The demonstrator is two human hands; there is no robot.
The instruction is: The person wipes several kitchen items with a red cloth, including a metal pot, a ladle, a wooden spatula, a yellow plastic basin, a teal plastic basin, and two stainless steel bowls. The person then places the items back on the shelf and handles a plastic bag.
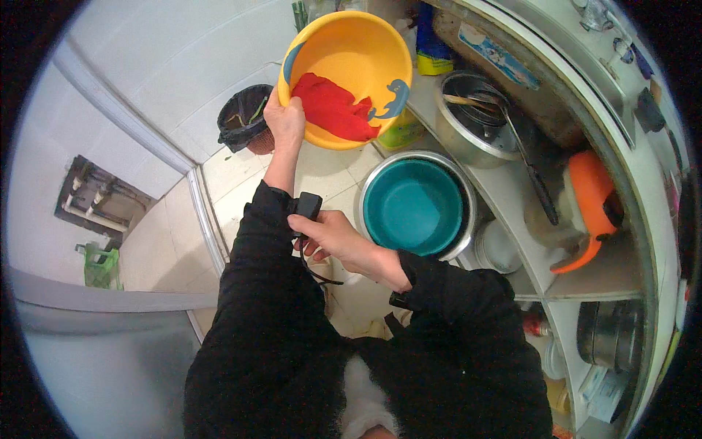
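My left hand (pixel 286 119) grips the near left rim of a yellow plastic basin (pixel 351 49), which is tilted so its inside shows. A crumpled red cloth (pixel 334 110) lies in the basin, against its lower wall. My right hand (pixel 334 236) is at my left wrist, its thumb and fingers closed on a small black box-shaped device (pixel 308 206) at the cuff. A black cable hangs down below that hand. Under the yellow basin, a teal plastic basin (pixel 414 206) sits inside a larger metal basin (pixel 369 186).
A bin with a black liner (pixel 241 118) stands by the tiled wall. To the right, open shelves (pixel 493 192) hold a metal pot (pixel 471 144) with utensils, an orange-handled item (pixel 592 192), and stacked dishes. A door frame (pixel 208 214) runs along the left, with a green plastic bag (pixel 102 268) beyond it.
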